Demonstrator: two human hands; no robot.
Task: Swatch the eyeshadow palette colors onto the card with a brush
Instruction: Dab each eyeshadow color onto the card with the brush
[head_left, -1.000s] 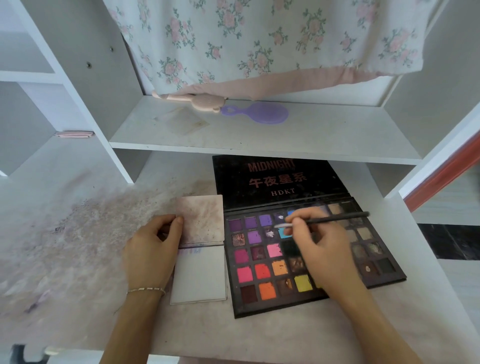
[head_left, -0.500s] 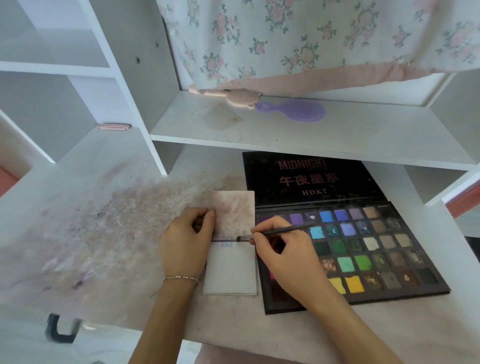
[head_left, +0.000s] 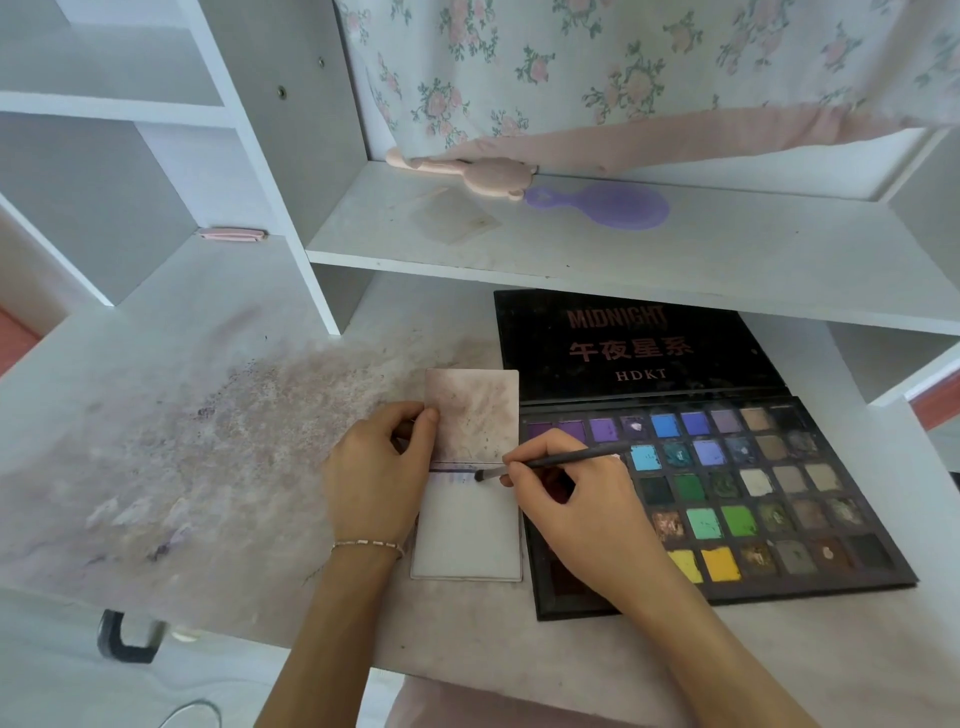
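Swatching step in hand: brush on card, purple stroke going down.

I see the bench (head_left: 218, 467), dusted with powder, carrying the open palette (head_left: 727, 499) on the right and the card (head_left: 467, 525) touching its left edge. My left hand (head_left: 379, 478) is curled, thumb and fingers pinning the stained upper flap (head_left: 472, 415) back. My right hand (head_left: 576, 499) is closed in a pencil grip on the brush (head_left: 550, 461), whose tip touches the card's top edge beside a purple streak (head_left: 452, 475). Next, I judge: finish the stroke, lift, reload from a fresh pan, with a light touch to limit fallout.
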